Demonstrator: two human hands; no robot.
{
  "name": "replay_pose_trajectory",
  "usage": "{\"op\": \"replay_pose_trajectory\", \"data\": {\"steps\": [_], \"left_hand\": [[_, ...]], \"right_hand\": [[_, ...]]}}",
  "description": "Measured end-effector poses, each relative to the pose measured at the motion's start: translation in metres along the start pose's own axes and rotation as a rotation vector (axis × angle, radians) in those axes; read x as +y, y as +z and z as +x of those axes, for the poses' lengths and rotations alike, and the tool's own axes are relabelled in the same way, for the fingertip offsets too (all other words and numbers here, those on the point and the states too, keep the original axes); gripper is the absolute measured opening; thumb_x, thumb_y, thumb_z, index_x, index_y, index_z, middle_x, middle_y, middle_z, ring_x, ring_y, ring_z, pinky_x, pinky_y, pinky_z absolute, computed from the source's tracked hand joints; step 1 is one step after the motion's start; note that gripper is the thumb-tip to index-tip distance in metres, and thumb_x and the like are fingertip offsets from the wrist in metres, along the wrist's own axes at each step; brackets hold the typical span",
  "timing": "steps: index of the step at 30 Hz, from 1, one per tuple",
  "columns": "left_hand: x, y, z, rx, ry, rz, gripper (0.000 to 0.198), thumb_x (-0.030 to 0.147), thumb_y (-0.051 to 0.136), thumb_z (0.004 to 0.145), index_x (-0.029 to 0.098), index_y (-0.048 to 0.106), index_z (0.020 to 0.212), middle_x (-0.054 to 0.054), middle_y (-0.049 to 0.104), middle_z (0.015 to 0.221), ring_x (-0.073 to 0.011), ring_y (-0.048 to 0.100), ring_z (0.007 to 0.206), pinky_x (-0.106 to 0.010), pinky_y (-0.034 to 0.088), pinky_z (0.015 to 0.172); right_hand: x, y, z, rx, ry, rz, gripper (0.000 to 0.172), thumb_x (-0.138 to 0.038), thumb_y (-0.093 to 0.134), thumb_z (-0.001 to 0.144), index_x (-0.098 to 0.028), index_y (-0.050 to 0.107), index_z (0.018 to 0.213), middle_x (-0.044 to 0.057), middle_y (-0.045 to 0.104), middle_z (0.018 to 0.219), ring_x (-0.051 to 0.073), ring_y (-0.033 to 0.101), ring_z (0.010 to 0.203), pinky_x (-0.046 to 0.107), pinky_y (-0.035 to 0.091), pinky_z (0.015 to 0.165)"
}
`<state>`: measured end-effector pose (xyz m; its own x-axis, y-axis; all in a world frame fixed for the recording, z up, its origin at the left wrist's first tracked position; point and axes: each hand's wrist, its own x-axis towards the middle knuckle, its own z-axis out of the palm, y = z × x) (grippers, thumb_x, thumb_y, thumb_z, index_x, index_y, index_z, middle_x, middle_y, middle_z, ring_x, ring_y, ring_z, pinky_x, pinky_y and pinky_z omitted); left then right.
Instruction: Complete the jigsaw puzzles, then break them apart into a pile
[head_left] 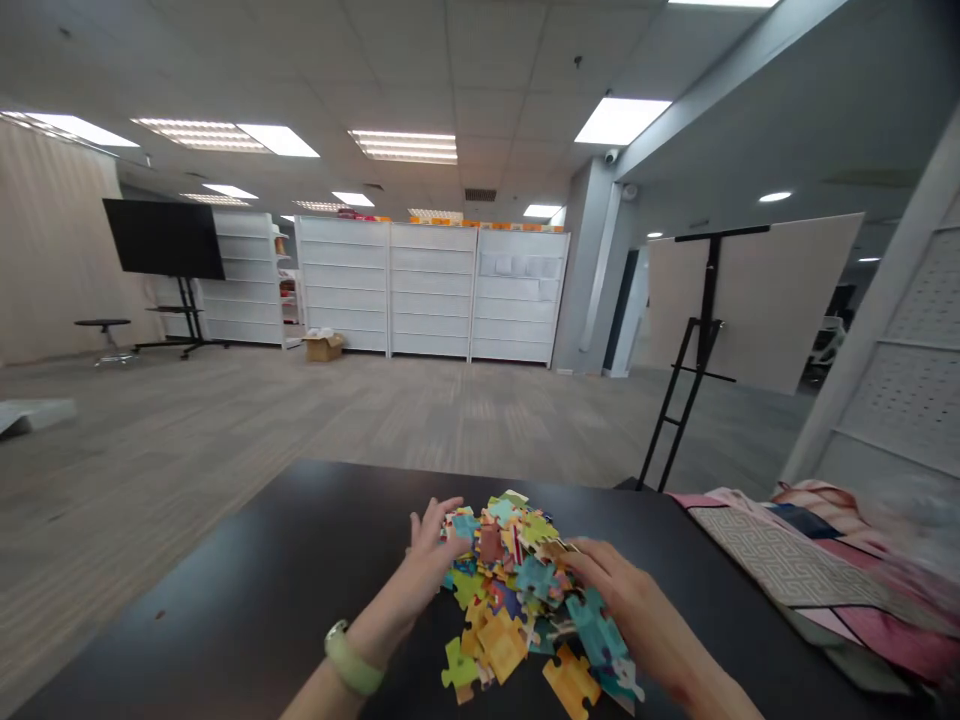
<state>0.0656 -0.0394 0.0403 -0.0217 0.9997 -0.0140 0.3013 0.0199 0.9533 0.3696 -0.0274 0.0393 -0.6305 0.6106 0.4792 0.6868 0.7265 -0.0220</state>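
A heap of colourful jigsaw pieces (pixel 502 600) lies on the black table (pixel 247 600), in front of me. At the heap's left side is my left hand (pixel 435 545), its fingers spread and curved against the pieces, with a pale green bangle on the wrist. My right hand (pixel 604 575) reaches in from the right, its fingertips on pieces at the heap's upper right edge; a tan piece lies at the fingertips, and whether it is gripped is unclear. Yellow and teal pieces spread toward the near side of the table.
Folded pink and patterned cloths (pixel 780 560) lie along the table's right side. Beyond the table stand a black easel (pixel 686 390) with a board, white shelves (pixel 431 290), a cardboard box (pixel 324 348), a screen on a stand (pixel 165 240) and a round stool (pixel 103 323).
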Motion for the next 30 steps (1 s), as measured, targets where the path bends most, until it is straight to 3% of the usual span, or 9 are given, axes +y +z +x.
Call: {"op": "replay_pose_trajectory", "data": {"steps": [2,6,9,12,14,18,23,27,30], "left_hand": [[-0.005,0.011,0.013,0.026,0.039,0.234,0.055,0.037,0.055,0.086,0.028,0.050,0.139,-0.007,0.023,0.165,-0.0370,-0.005,0.153,-0.066,0.003,0.117],[-0.013,0.029,0.026,0.098,0.278,0.521,0.043,0.038,0.050,0.093,0.027,0.055,0.135,-0.008,0.037,0.159,-0.0304,0.015,0.152,-0.060,-0.001,0.120],[-0.020,0.029,0.024,0.104,0.394,0.514,0.039,0.038,0.044,0.098,0.027,0.056,0.133,-0.008,0.042,0.156,-0.0270,0.023,0.150,-0.055,0.008,0.121],[-0.026,0.022,0.020,0.053,0.455,0.446,0.039,0.038,0.040,0.100,0.027,0.056,0.134,-0.007,0.046,0.153,-0.0253,0.029,0.148,-0.050,0.020,0.120],[-0.026,0.017,0.020,0.030,0.453,0.430,0.039,0.038,0.040,0.101,0.027,0.057,0.134,-0.007,0.049,0.151,-0.0261,0.031,0.146,-0.050,0.021,0.119],[-0.021,0.013,0.017,-0.053,0.439,0.461,0.045,0.051,0.050,0.096,0.030,0.059,0.134,-0.007,0.047,0.152,-0.0334,0.029,0.147,-0.056,0.016,0.119],[-0.016,0.016,0.005,-0.310,0.590,0.577,0.085,0.066,0.076,0.070,0.037,0.048,0.145,-0.006,0.032,0.161,-0.0406,0.022,0.148,-0.061,0.008,0.120],[-0.024,0.004,-0.001,-0.273,0.566,0.687,0.077,0.060,0.073,0.077,0.039,0.047,0.145,-0.006,0.034,0.160,-0.0389,0.021,0.149,-0.061,0.006,0.120],[-0.034,-0.013,-0.004,-0.214,0.505,0.749,0.079,0.064,0.074,0.073,0.038,0.048,0.144,-0.006,0.035,0.160,-0.0420,0.016,0.149,-0.064,0.007,0.118]], "right_hand": [[-0.005,-0.002,0.022,-0.012,-0.002,0.046,0.041,-0.007,0.043,0.094,-0.029,0.058,0.126,0.005,0.067,0.123,0.019,0.065,0.108,0.032,0.058,0.088],[-0.017,0.012,0.057,0.010,-0.056,0.034,0.039,-0.016,0.043,0.100,-0.024,0.048,0.138,0.008,0.069,0.119,0.022,0.065,0.103,0.038,0.056,0.088],[-0.032,0.025,0.067,-0.034,-0.082,0.040,0.043,-0.018,0.048,0.098,-0.023,0.047,0.140,0.010,0.067,0.120,0.026,0.063,0.106,0.044,0.052,0.092],[-0.049,0.027,0.065,-0.114,-0.085,0.174,0.031,-0.028,0.058,0.093,-0.023,0.060,0.124,0.010,0.064,0.124,0.027,0.058,0.115,0.047,0.045,0.102],[-0.053,0.025,0.064,-0.134,-0.079,0.292,0.027,-0.031,0.059,0.091,-0.023,0.063,0.117,0.010,0.062,0.126,0.027,0.055,0.118,0.045,0.044,0.105],[-0.022,0.031,0.081,-0.083,0.148,0.386,0.031,-0.030,0.041,0.098,-0.021,0.064,0.116,0.011,0.059,0.132,0.023,0.053,0.125,0.040,0.041,0.108],[0.028,0.067,0.119,-0.188,0.308,0.336,0.048,-0.045,0.042,0.098,-0.015,0.061,0.131,0.016,0.059,0.137,0.031,0.051,0.131,0.049,0.039,0.109],[0.025,0.086,0.122,-0.294,0.261,0.345,0.050,-0.049,0.044,0.097,-0.017,0.063,0.131,0.013,0.064,0.134,0.028,0.057,0.125,0.042,0.043,0.106],[0.013,0.079,0.105,-0.277,0.208,0.334,0.050,-0.046,0.048,0.097,-0.018,0.057,0.138,0.012,0.062,0.136,0.026,0.057,0.123,0.039,0.042,0.106]]}}
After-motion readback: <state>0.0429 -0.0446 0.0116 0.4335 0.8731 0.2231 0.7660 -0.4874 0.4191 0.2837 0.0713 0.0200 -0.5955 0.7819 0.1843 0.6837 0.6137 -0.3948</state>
